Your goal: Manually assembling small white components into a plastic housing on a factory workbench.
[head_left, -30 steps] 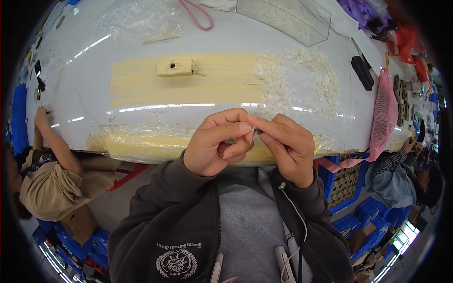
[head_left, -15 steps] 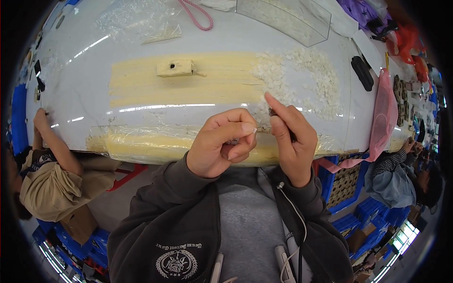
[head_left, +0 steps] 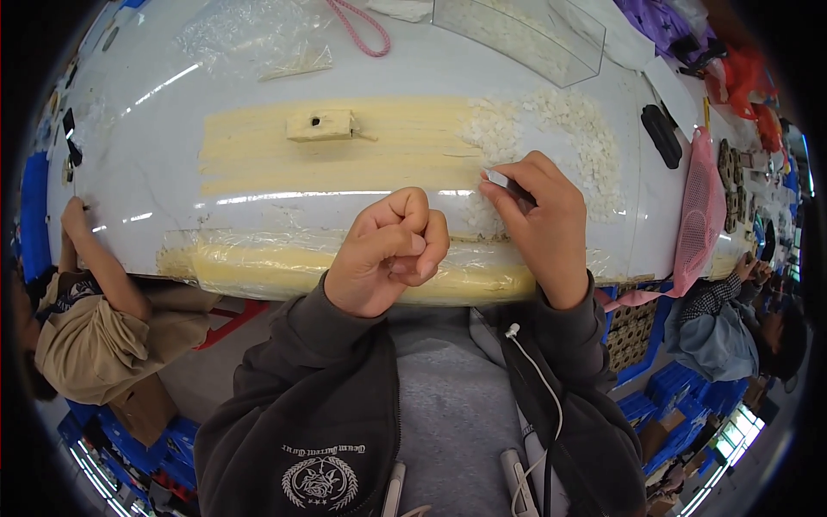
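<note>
My right hand (head_left: pixel 549 224) pinches a small flat grey metal tool (head_left: pixel 498 178) between thumb and forefinger. Its bright tip points left, at the near edge of a scatter of small white chips (head_left: pixel 594 168); the rest is mostly hidden in the fingers. My left hand (head_left: pixel 385 252) is closed, fingers curled in and thumb across them, held over the table's near edge; whether anything is inside cannot be seen. Beyond it, a pale yellow block (head_left: pixel 320 127) with a dark hole stands on yellow tape strips (head_left: pixel 258 168) stuck to the table.
A clear plastic tray (head_left: pixel 525 52) holds more white chips at the back. Around lie a pink cord loop (head_left: pixel 372 43), clear plastic film (head_left: pixel 250 39), a black case (head_left: pixel 661 136) and a pink mesh bag (head_left: pixel 699 207). Other people sit left (head_left: pixel 112 319) and right (head_left: pixel 715 332).
My right hand has moved slightly right and turned, bringing the metal tip to the chips. My left hand has drawn back a little; the white bit at its fingertips no longer shows.
</note>
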A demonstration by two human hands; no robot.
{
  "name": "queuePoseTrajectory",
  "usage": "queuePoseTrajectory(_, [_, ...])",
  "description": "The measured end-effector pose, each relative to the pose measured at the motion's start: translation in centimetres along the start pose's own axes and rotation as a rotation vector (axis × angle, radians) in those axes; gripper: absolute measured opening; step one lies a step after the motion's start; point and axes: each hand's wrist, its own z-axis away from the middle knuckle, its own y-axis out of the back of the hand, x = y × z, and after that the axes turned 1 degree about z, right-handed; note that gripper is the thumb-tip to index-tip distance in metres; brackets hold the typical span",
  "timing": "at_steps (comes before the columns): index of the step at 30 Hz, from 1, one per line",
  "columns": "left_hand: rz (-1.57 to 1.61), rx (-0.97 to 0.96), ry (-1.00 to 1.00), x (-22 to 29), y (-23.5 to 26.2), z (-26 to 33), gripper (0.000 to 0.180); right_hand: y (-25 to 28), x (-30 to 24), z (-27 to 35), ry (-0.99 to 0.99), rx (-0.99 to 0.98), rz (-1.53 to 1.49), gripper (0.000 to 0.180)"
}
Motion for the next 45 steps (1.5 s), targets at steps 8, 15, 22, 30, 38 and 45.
queuePoseTrajectory(8, [0.048, 0.053, 0.083, 0.2, -0.2, -0.3, 0.007, 0.0, -0.3, -0.2, 0.019, -0.027, 0.159, 0.008])
queuePoseTrajectory(15, [-0.175, 0.102, 0.169, 0.3, -0.6, -0.2, 0.010, 1.0, -0.7, -0.8, -0.071, -0.133, -0.042, 0.008])
queuePoseTrajectory(22, [-0.530, 0.109, 0.087, 0.2, -2.4, -0.2, 0.016, 2.4, -1.0, 0.2, -0.274, -0.430, -0.670, 0.004])
queuePoseTrajectory(30, [-0.532, 0.084, 0.007, -0.2, -1.9, -0.3, 0.013, 1.4, -1.4, 0.5, -0.346, -0.391, -0.856, 0.003])
queuePoseTrajectory(38, [-0.403, 0.095, 0.024, 0.1, -1.6, -0.2, 0.011, 0.9, -1.4, 1.4, -0.246, -0.227, -0.754, 0.009])
queuePoseTrajectory(45, [-0.495, 0.117, -0.021, 0.0, -2.0, -0.2, 0.011, 0.9, -1.8, 1.7, -0.139, -0.129, -0.559, 0.012])
